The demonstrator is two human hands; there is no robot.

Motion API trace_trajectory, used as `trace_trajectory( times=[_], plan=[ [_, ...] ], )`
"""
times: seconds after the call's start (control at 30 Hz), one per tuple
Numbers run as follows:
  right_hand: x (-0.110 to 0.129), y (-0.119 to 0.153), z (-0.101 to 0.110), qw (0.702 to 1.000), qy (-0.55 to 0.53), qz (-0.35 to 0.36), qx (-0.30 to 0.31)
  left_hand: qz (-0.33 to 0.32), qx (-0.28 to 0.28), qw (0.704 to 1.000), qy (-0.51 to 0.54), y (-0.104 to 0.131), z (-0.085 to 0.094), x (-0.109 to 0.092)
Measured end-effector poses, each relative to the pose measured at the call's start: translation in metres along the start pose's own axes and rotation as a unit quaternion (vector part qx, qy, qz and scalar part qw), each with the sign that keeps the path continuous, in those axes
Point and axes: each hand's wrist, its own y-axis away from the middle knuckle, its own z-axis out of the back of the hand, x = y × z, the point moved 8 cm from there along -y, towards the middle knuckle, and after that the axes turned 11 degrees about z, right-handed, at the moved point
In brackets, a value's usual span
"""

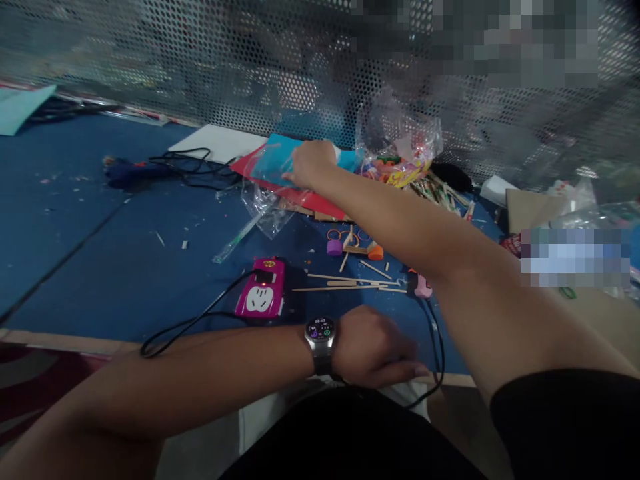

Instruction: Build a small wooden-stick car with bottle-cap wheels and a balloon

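My right hand [314, 163] reaches far across the table, its fingers curled down over a blue sheet [273, 160] that lies on a red sheet [320, 201]. Clear crinkled plastic [270, 207] spreads below these sheets. What the curled fingers grip, if anything, is hidden. Close to the table's front edge is my left hand [375, 347], with a watch [320, 329] on its wrist. Its fingers are folded under and the thumb points right; the inside of the hand does not show. Thin wooden sticks [345, 283] lie just beyond it.
A magenta power strip [261, 288] with a black cord stands left of the sticks. Purple [335, 247] and orange [375, 253] caps lie with rubber bands. A clear bag of colourful pieces [395, 163] rests against the perforated screen [225, 67]. A glue gun [423, 285] sits at the right.
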Motion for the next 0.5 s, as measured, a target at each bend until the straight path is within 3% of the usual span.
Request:
trace_trajectory(
  times=[0.17,0.27,0.5],
  plan=[
    [-0.008,-0.006,-0.005,0.996,0.012,-0.078,0.041,-0.001,0.006,1.0,-0.002,0.0,-0.001,0.0],
    [-0.015,-0.008,-0.007,0.994,0.008,-0.108,0.025,0.002,0.003,1.0,0.008,0.001,-0.001,0.001],
    [-0.026,-0.01,-0.006,0.996,-0.012,-0.073,-0.039,-0.001,0.003,1.0,0.016,0.001,0.0,0.0]
  ],
)
